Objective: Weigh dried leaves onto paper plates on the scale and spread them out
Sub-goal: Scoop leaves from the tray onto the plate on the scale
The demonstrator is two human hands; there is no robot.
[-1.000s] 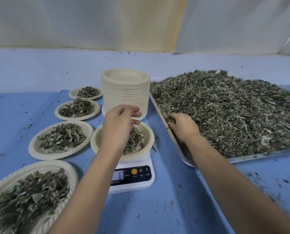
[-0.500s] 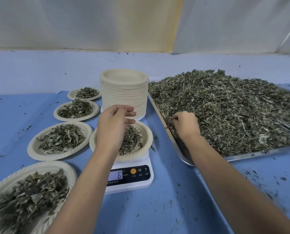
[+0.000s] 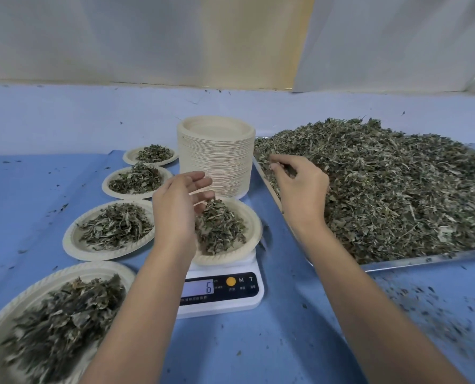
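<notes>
The scale (image 3: 225, 297) reads 6, so probably only tiny pinches should be added, dropped gently mid-plate, then the dried leaves (image 3: 219, 228) on its paper plate (image 3: 254, 234) fanned flat. The left hand (image 3: 181, 206) is held spread above that plate. The right hand (image 3: 300, 187) is pinched on a few dried leaves over the tray (image 3: 424, 260) right of the scale. The blue surface (image 3: 286, 342) is crumb-littered, filled plates (image 3: 73, 239) are lined up left of the scale, and a pale wall (image 3: 147, 37) is seen behind.
</notes>
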